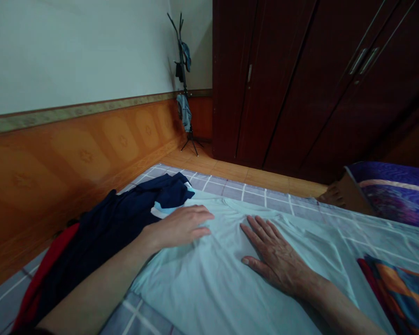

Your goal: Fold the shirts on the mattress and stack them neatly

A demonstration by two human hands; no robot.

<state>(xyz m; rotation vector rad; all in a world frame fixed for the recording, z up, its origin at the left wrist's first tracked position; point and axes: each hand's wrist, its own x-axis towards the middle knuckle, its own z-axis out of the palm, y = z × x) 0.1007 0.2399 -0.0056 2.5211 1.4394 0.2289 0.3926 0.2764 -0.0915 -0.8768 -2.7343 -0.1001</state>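
A pale blue-green shirt (209, 288) lies spread on the bed, with soft wrinkles across it. My right hand (270, 251) rests palm down on its right part, the fingers stretched out and the thumb apart. Over the left part is my left hand (185, 225), its fingers extended and slightly bent, thumb apart, holding nothing. Whether the left fingertips touch the cloth I cannot tell. Beside my left forearm lies a heap of navy clothing (122, 223) with a white and light blue edge. Part of a red garment (52, 265) shows at its left.
Folded colourful cloth (405, 284) lies at the right on the checked bedsheet (230, 186). Beyond the bed's right end is purple quilted fabric (401, 186) by a brown panel. A dark wooden wardrobe (282, 83) and a coat stand (184, 79) with hanging items stand behind.
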